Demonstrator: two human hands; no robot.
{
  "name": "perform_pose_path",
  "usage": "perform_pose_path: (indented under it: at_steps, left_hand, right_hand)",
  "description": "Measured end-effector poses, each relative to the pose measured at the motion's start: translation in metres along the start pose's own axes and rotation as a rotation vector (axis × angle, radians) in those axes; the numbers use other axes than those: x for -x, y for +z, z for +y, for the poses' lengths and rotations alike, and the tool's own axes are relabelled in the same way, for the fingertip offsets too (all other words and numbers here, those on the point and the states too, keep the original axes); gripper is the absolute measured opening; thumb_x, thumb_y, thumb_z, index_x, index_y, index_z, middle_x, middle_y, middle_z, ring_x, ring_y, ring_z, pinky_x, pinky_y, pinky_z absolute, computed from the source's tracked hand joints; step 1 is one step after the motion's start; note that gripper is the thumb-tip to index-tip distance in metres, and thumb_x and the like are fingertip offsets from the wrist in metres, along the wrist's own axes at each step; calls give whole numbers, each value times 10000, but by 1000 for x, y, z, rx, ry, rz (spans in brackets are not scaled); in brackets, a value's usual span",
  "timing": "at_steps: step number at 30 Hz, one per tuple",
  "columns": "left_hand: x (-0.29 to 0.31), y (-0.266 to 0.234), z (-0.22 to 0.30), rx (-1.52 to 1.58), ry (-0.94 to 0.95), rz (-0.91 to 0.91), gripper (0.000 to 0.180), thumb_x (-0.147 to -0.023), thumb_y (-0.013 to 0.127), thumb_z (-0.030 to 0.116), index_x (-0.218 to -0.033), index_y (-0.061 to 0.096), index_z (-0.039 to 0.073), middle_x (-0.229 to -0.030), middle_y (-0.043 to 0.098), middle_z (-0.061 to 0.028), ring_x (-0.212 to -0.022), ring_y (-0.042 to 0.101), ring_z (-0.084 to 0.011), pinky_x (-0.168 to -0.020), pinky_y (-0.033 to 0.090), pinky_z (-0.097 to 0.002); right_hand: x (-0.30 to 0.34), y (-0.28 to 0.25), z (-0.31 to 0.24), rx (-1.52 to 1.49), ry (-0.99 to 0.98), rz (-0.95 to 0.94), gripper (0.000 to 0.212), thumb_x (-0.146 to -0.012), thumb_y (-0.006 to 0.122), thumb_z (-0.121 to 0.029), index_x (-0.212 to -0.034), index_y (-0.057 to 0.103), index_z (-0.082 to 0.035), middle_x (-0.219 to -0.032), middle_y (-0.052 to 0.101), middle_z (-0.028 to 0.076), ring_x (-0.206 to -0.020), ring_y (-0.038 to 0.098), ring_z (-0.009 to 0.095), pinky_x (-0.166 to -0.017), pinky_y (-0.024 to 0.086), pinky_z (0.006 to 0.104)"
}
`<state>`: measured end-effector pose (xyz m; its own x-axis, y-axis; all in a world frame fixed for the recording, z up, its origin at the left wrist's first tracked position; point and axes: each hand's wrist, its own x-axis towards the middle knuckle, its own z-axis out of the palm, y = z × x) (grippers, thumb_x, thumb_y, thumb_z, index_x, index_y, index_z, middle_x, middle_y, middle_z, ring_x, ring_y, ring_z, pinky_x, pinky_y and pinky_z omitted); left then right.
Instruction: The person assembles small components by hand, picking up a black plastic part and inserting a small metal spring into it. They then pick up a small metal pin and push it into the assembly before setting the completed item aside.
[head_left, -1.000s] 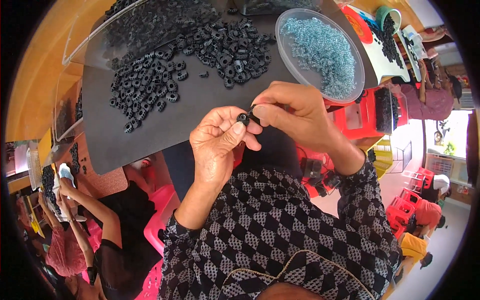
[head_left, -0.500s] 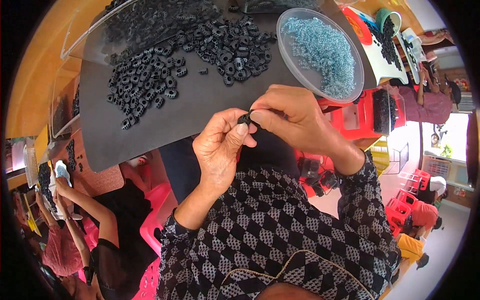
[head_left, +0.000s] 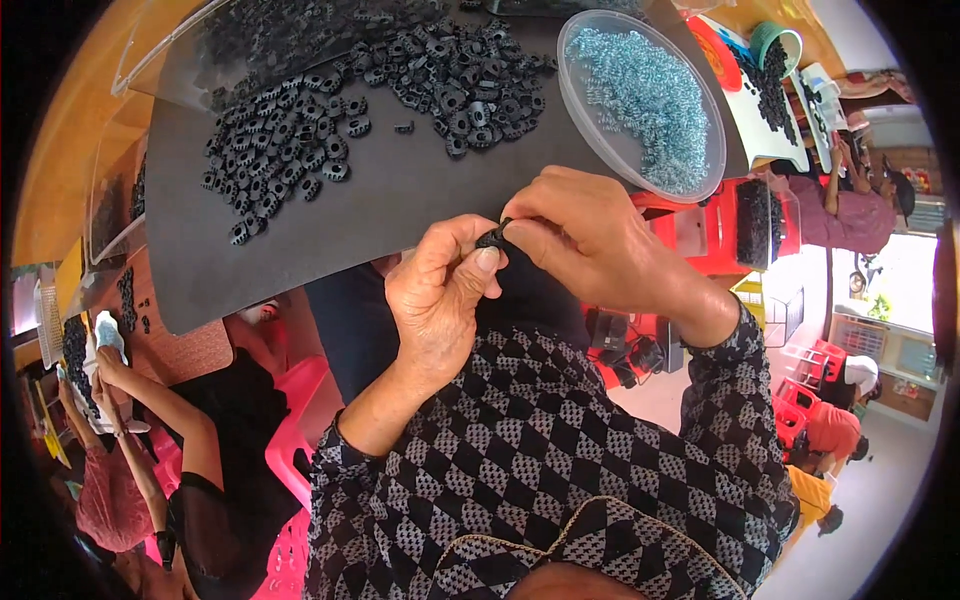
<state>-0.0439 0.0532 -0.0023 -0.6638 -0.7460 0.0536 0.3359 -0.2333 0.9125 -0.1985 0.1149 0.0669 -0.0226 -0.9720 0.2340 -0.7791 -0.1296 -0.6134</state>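
Observation:
My left hand [head_left: 432, 305] pinches a small black claw hair clip [head_left: 490, 239] between thumb and fingers, just past the table's near edge. From the right, my right hand [head_left: 590, 245] closes its thumb and forefinger on the same clip. The fingertips hide much of it, so I cannot tell whether a spring sits inside. Beyond my hands, a looser group of black clip pieces [head_left: 285, 145] and a heaped pile of clip pieces [head_left: 480, 95] lie on the dark mat [head_left: 390, 185]. Small pale-blue metal springs [head_left: 650, 100] fill a round clear tub [head_left: 612, 152] at the far right.
A clear plastic panel [head_left: 165, 45] stands at the far left. Red stools [head_left: 700, 225] and a clear box of black pieces [head_left: 757, 225] are to my right. At left, a co-worker's arm [head_left: 165, 395] reaches over another table beside a pink chair [head_left: 300, 385].
Both hands stay together on the clip, which has tilted slightly between the fingertips. The view has shifted a little, moving the mat's near left corner left and up.

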Motion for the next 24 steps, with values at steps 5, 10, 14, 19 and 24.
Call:
perform_pose_path:
  at_steps: [5, 10, 14, 19, 24]
  left_hand:
    - [1, 0, -4, -43, 72, 13, 176, -853, 620, -6, -1025, 594, -38, -804, 613, -37, -643, 552, -56, -526, 473, -179]
    - [2, -2, -4, -123, 89, 9, 175, -842, 622, -23, -1015, 603, -38, -774, 607, -29, -612, 541, -55, -518, 465, -179]
    - [2, -2, -2, -199, 123, 5, 156, -826, 632, -32, -981, 618, -42, -734, 588, -20, -566, 518, -54, -493, 435, -183]
    - [3, -5, 3, -301, 143, -33, 149, -850, 623, 15, -985, 606, -47, -769, 601, -23, -592, 517, -56, -532, 426, -184]
    - [3, -6, 0, -277, 100, -52, 163, -878, 614, 62, -998, 597, -46, -808, 623, -20, -626, 521, -51, -572, 430, -180]
  right_hand:
    - [-1, -3, -3, 55, -24, -49, 91, -806, 604, -59, -842, 573, 18, -718, 563, 128, -660, 539, 301, -555, 415, 380]
    - [-4, -4, -2, 40, 0, -85, 132, -817, 580, -138, -778, 559, -14, -700, 565, 144, -706, 554, 353, -608, 427, 456]
    - [-6, -6, 1, -1, -24, -157, 147, -819, 566, -144, -750, 533, -19, -679, 543, 148, -704, 549, 357, -609, 420, 464]
    - [-7, -7, 1, 41, -57, -240, 166, -816, 551, -140, -711, 496, -23, -663, 522, 149, -695, 544, 358, -620, 421, 464]
    - [-5, -5, 2, 79, -63, -230, 149, -792, 561, -128, -706, 495, -26, -653, 522, 150, -686, 546, 364, -623, 428, 466]
